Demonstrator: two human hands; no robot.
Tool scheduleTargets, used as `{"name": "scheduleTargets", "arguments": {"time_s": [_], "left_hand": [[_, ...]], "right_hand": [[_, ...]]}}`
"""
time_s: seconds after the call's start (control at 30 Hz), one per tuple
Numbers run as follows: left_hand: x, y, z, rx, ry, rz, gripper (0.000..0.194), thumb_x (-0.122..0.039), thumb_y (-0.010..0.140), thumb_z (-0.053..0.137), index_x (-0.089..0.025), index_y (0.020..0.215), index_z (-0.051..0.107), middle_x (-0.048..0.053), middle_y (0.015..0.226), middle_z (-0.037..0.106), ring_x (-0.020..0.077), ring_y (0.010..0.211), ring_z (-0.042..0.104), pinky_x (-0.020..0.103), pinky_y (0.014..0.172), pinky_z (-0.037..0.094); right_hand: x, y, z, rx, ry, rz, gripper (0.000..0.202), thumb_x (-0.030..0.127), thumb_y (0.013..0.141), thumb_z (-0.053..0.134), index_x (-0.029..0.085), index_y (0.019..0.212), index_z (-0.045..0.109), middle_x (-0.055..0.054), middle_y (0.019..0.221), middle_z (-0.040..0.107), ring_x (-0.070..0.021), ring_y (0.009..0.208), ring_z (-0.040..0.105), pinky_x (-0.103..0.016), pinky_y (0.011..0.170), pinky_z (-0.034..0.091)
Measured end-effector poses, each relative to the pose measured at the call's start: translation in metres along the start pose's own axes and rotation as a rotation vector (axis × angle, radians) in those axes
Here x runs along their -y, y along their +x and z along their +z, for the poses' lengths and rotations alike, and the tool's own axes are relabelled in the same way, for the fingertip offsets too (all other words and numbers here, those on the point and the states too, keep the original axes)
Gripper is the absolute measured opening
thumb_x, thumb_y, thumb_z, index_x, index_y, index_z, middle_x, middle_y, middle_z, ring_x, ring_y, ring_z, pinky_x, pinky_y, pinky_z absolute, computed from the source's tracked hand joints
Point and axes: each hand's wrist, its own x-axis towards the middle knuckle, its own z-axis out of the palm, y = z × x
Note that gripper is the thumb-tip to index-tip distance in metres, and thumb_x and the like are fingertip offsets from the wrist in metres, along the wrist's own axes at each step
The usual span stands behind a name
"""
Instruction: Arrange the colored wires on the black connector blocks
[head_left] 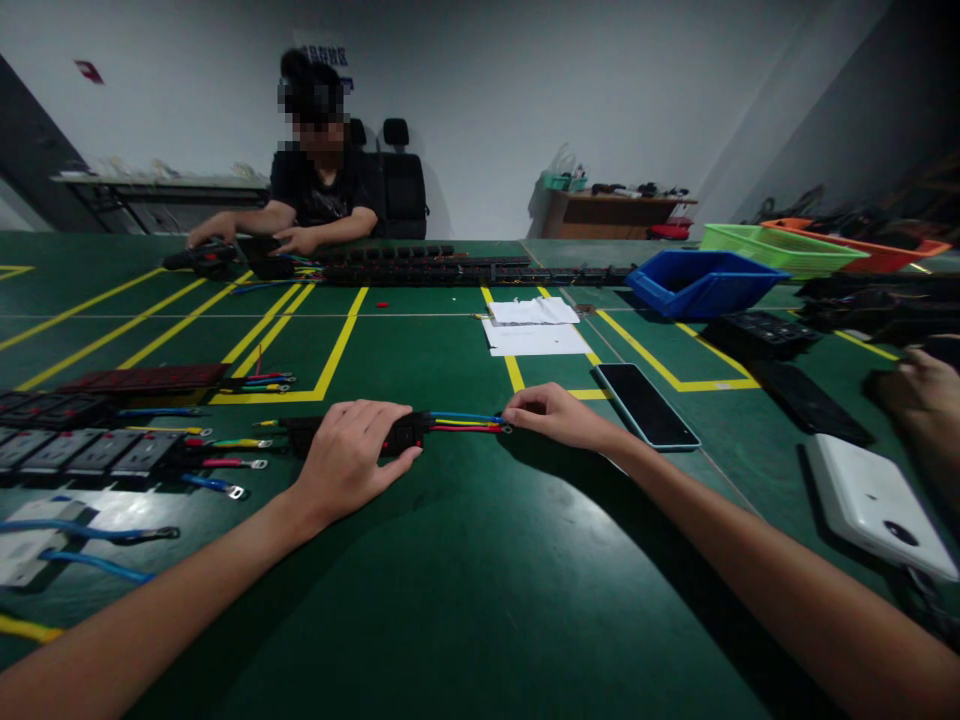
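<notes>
My left hand (352, 455) is wrapped over a black socket strip (406, 433), thumb along its near side, fingers across its top. From the strip's right end run blue, yellow and red wires (463, 422) with metal ring ends. At those ends my right hand (551, 413) pinches the wire tips between thumb and fingers. The strip lies on the green table (450, 580). Part of it is hidden under my left hand.
Grey socket strips (97, 455) with ringed wires lie left, beside a white block (37, 545). A phone (647, 405), papers (536, 325), blue bin (697, 283) and white device (877, 505) are rightward. Another person (322, 195) works across the table; another person's hand (930, 385) shows far right.
</notes>
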Motion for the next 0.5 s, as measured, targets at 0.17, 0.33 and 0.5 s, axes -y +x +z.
{"name": "scheduleTargets", "arguments": {"time_s": [0.17, 0.33, 0.5], "left_hand": [[-0.0002, -0.0008, 0.0001, 0.002, 0.004, 0.000, 0.040, -0.041, 0.093, 0.062, -0.016, 0.125, 0.062, 0.014, 0.117, 0.072, 0.0318, 0.109, 0.067, 0.049, 0.092, 0.049], [-0.0001, -0.0003, 0.0003, 0.005, -0.009, -0.010, 0.040, -0.041, 0.093, 0.063, -0.018, 0.125, 0.063, 0.014, 0.117, 0.073, 0.0324, 0.108, 0.067, 0.050, 0.092, 0.050], [-0.0005, -0.0001, -0.0007, 0.007, -0.014, -0.012, 0.040, -0.041, 0.093, 0.062, -0.018, 0.125, 0.063, 0.014, 0.117, 0.073, 0.0322, 0.108, 0.067, 0.051, 0.092, 0.050]], "right_hand": [[0.0016, -0.0002, -0.0001, -0.019, -0.060, -0.009, 0.033, 0.044, 0.095, 0.056, 0.016, 0.088, 0.074, -0.004, 0.077, 0.066, -0.0157, 0.068, 0.054, -0.030, 0.062, 0.037], [0.0005, 0.0002, -0.0002, -0.021, -0.055, -0.012, 0.034, 0.044, 0.096, 0.055, 0.017, 0.087, 0.073, -0.004, 0.077, 0.066, -0.0156, 0.068, 0.054, -0.030, 0.063, 0.038], [-0.0019, 0.0001, 0.0006, -0.038, -0.035, -0.018, 0.035, 0.045, 0.097, 0.054, 0.017, 0.088, 0.072, -0.004, 0.077, 0.065, -0.0158, 0.069, 0.054, -0.030, 0.063, 0.038]]}}
